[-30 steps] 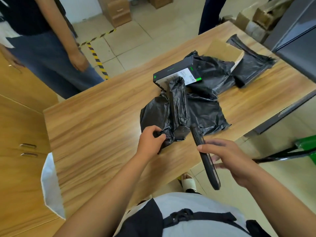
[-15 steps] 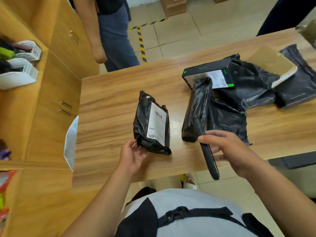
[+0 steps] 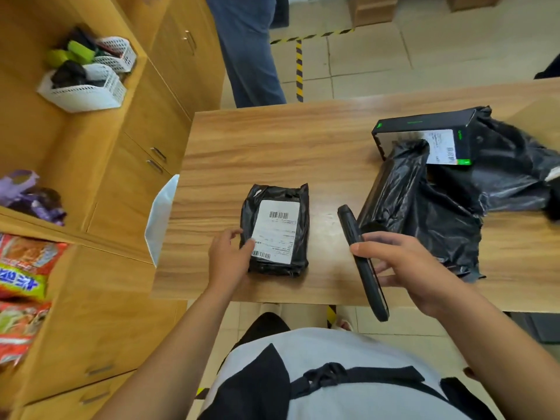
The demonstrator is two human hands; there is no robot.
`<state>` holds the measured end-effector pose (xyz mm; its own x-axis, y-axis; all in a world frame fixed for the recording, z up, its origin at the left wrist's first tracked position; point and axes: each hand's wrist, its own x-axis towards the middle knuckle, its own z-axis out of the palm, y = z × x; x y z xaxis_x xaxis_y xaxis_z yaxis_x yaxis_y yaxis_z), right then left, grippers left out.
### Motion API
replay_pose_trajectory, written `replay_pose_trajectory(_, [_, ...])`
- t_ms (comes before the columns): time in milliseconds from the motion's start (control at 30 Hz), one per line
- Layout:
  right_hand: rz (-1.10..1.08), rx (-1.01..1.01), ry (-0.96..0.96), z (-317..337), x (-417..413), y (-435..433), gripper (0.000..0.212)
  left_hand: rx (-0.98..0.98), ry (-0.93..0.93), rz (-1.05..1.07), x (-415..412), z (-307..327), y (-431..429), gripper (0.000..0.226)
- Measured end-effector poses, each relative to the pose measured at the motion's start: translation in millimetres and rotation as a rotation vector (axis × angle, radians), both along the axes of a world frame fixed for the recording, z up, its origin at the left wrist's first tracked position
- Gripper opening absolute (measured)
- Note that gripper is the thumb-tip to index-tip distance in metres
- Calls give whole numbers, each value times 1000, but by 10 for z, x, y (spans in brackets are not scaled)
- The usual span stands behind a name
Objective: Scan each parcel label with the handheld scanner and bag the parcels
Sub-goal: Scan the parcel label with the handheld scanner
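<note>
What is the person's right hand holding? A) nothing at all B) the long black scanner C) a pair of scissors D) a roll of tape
B: the right hand has its grip closed around the long black scanner, held just right of the small black parcel that the left hand steadies on the table.

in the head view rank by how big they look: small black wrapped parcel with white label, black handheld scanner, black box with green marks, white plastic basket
1. Black box with green marks
2. White plastic basket, close to the box, unsure
3. Small black wrapped parcel with white label
4. Black handheld scanner, slimmest, though nearest the camera
</note>
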<state>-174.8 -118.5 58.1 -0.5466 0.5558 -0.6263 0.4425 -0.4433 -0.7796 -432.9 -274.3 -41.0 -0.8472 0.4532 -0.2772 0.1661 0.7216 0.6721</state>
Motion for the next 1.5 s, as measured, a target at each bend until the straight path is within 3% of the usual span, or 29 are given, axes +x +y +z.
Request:
replay_pose_trajectory(67, [-22,-1,-13,5,-32,-31,28,-246,174,-254,54,-23,219,61])
replay_pose_trajectory(167, [-68,18,-34,59,-89,-86,24,-492,192,-367,201,-89,614,106])
replay_pose_trajectory(300, [-129,25,-30,161,-164,-155,38,-643,165,-412,223,-227,850,128])
replay_pose_trajectory(500, [-216,30,-46,267,-360,-243,30,-650,265,-793,-100,-291,899,122])
replay_pose_trajectory(600, [-249,40,-73,284,-467,-279,31,-648,353,-1054,-401,-232,894,102])
replay_pose_trajectory(700, [-275,50,-120,320,-599,-322,24,-562,563,-1296,-749,-219,863,76])
replay_pose_trajectory(767, [-250,36,-126,338,-690,-354,26,-490,670,-1406,-994,-212,845,71])
replay_pose_trajectory(833, [-236,36,-158,336,-790,-384,44,-417,673,-1354,-1187,-192,808,74])
replay_pose_trajectory(933, [-233,60,-252,284,-915,-414,95,-160,542,-1027,-1274,-212,721,56])
replay_pose_trajectory(1000, [-182,97,-313,254,-1009,-421,103,-170,408,-877,-1191,-244,662,53])
replay_pose_trajectory(1100, [-17,166,-439,237,-1165,-389,97,-378,296,-803,-964,-331,620,98])
replay_pose_trajectory(1167, [180,323,-615,193,-1260,-320,97,-395,263,-777,-854,-365,638,111])
replay_pose_trajectory(1333, [557,618,-923,133,-1479,-193,77,-351,231,-862,-905,-449,683,111])
replay_pose_trajectory(1500, [637,567,-999,199,-1637,-163,57,-326,166,-1067,-1153,-461,780,115])
